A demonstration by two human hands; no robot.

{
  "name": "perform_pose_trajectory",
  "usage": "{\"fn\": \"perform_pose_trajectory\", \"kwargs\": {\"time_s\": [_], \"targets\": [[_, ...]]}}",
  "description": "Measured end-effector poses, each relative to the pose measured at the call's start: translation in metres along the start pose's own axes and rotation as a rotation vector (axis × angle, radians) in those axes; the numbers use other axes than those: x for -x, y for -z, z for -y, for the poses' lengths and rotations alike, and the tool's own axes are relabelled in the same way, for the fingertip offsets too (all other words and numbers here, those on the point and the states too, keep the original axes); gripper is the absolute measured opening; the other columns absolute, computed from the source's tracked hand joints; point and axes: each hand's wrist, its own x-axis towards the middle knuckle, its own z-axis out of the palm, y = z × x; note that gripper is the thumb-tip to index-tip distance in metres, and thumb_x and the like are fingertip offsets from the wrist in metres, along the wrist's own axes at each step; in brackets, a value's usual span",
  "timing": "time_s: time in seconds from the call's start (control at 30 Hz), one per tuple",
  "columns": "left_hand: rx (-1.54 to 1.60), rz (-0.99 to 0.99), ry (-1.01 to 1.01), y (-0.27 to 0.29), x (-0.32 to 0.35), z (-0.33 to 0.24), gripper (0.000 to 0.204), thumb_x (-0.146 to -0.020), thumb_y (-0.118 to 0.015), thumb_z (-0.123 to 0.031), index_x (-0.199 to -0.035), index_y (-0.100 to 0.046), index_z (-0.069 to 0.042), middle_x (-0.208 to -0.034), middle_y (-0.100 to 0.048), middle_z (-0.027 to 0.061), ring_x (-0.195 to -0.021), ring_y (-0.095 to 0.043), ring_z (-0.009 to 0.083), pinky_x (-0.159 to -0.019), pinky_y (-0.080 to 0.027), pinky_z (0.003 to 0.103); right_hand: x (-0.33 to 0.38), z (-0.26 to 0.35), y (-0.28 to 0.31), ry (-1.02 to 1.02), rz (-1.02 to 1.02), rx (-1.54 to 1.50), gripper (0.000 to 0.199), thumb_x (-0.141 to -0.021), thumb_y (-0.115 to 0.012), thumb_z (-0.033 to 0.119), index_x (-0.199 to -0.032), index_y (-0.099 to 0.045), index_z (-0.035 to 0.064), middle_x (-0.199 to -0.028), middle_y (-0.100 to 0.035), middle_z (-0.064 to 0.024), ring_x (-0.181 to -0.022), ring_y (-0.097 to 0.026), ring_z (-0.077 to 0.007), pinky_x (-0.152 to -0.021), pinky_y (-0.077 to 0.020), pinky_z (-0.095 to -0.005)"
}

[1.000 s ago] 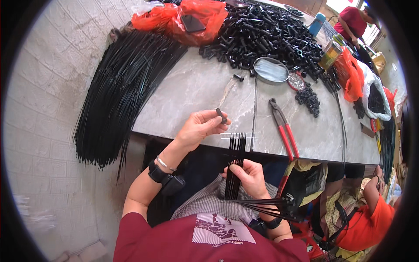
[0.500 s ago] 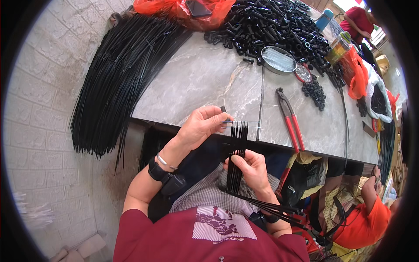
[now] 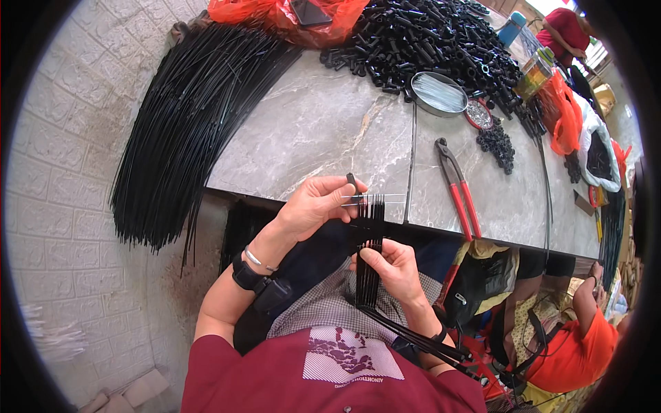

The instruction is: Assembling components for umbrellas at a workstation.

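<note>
My left hand pinches a short black tube-like piece and the ends of two thin silvery wires. Both wires run sideways across the upper ends of a row of slim black rods, seemingly threaded through them. Below, my right hand grips this row, its thumb pressed on the front. The rods hang over my lap, and longer black strands trail from their lower end past my right forearm. Exactly how the wires pass through the rod tips is too small to tell.
A marbled table lies ahead. On it are a large sheaf of black rods, a heap of black tubular parts, a tin of clear thin sticks, red-handled pincers and red bags. Another person's orange sleeve is at right.
Both hands have shifted slightly left with the wires and rods. My right hand sits a little lower on the row, and the black piece in my left hand shows more.
</note>
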Motion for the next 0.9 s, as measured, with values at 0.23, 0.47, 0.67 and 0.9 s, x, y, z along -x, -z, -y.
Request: {"fn": "perform_pose_trajectory", "kwargs": {"time_s": [0.23,0.47,0.67,0.9], "targets": [[-0.116,-0.015,0.024,0.0014,0.0002,0.0032,0.025,-0.095,-0.058,-0.019,-0.109,-0.066,0.0,-0.091,-0.07,0.0098,-0.071,-0.063,0.0091,-0.065,-0.053,0.022,0.0007,-0.001,-0.0014,0.008,-0.005,0.026,0.013,-0.093,-0.06,0.008,-0.096,-0.063,-0.0042,-0.087,-0.069,-0.0085,-0.078,-0.068,-0.0133,-0.07,-0.0554,-0.0246],[-0.203,-0.037,0.035,-0.001,0.0006,0.0006,0.025,-0.094,-0.059,-0.02,-0.108,-0.067,-0.001,-0.09,-0.07,0.0082,-0.07,-0.063,0.0083,-0.064,-0.053,0.021,0.0019,-0.0008,-0.0024,0.002,-0.024,0.005,0.013,-0.093,-0.06,0.008,-0.095,-0.063,-0.0044,-0.087,-0.069,-0.0083,-0.077,-0.067,-0.0132,-0.07,-0.0554,-0.0246],[-0.214,-0.05,0.021,-0.0002,0.0,0.0013,0.025,-0.093,-0.062,-0.021,-0.106,-0.068,0.0,-0.082,-0.067,0.0035,-0.069,-0.063,0.0074,-0.063,-0.053,0.021,0.0006,0.0009,-0.0019,-0.01,-0.018,0.032,0.013,-0.093,-0.059,0.007,-0.095,-0.063,-0.0047,-0.086,-0.069,-0.0087,-0.077,-0.068,-0.0133,-0.07,-0.0554,-0.0245],[-0.237,-0.035,-0.002,0.0028,-0.0016,-0.0001,0.025,-0.095,-0.059,-0.021,-0.106,-0.068,-0.001,-0.083,-0.069,0.0065,-0.067,-0.063,0.0088,-0.059,-0.053,0.021,0.0008,-0.0006,-0.0027,0.001,-0.029,0.014,0.013,-0.092,-0.06,0.008,-0.095,-0.063,-0.0045,-0.086,-0.069,-0.0084,-0.076,-0.067,-0.013,-0.068,-0.0551,-0.024]]}}
